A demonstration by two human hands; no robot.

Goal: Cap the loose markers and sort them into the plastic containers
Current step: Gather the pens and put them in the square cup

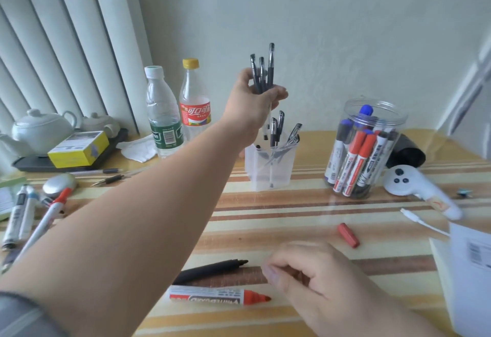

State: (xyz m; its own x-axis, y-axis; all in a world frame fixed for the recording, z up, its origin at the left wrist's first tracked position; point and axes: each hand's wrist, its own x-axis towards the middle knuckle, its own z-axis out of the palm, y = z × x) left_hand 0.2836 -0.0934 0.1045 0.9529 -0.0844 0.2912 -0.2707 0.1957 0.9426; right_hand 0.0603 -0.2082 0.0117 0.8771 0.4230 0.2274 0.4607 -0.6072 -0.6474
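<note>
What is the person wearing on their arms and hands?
Nothing on the hands: the left hand and right hand are bare, with no gloves, rings or watch showing. A grey sleeve ends near the left elbow. Both forearms are bare.

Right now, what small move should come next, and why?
Probably lower the left hand and drop its pens into the clear cup. The bunch hangs right above it, and other pens already stand inside.
</note>
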